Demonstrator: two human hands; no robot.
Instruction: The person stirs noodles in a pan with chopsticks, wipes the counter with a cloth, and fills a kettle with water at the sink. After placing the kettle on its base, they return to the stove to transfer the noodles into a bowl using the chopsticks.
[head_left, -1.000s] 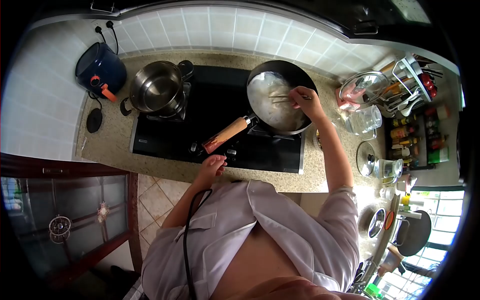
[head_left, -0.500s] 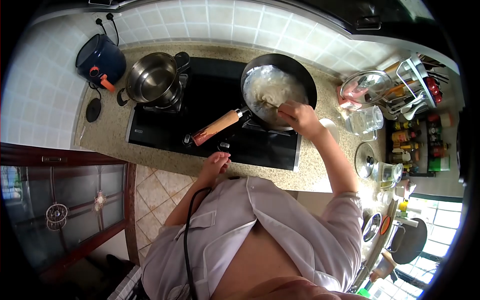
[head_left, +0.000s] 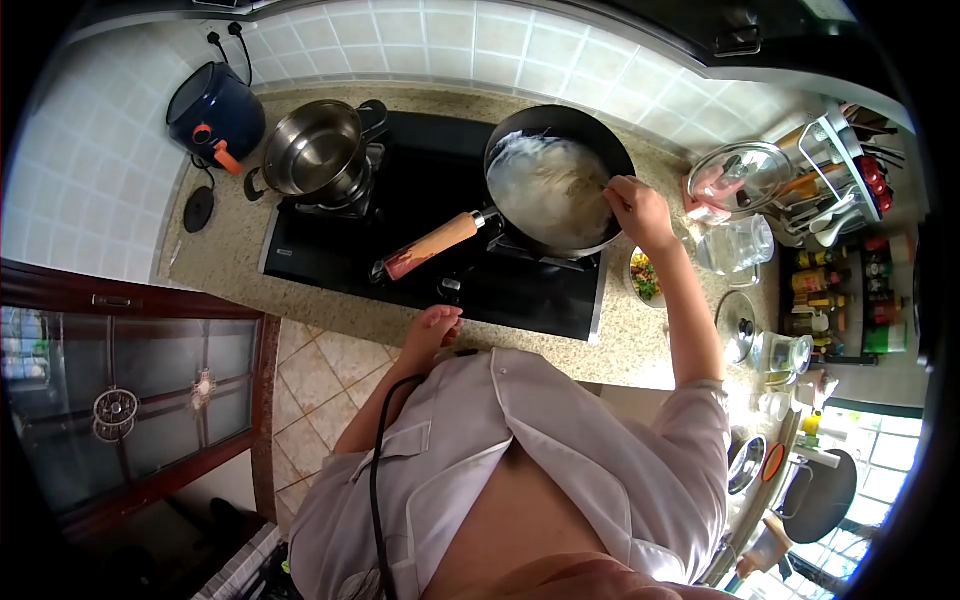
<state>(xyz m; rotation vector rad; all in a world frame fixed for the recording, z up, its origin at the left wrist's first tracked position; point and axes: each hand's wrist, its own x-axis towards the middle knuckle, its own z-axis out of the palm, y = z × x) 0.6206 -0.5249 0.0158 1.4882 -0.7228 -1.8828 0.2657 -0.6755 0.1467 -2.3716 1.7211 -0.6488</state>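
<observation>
My right hand is closed at the right rim of a dark frying pan. Its fingers pinch a thin utensil that dips into the pan, too blurred to name. White, milky liquid fills the pan, with a beige streaked patch near the fingers. The pan's wooden handle points down-left over the black gas hob. By the counter's front edge, below the hob knob, my left hand rests with its fingers curled in and nothing visible in them.
A steel pot stands on the left burner, beside a blue air fryer. Right of the pan are a bowl of chopped vegetables, a glass lid, a glass jug and a utensil rack.
My right hand has moved right, from over the pan's lower middle to its right rim. The vegetable bowl is now uncovered by my forearm. My left hand stays in place.
</observation>
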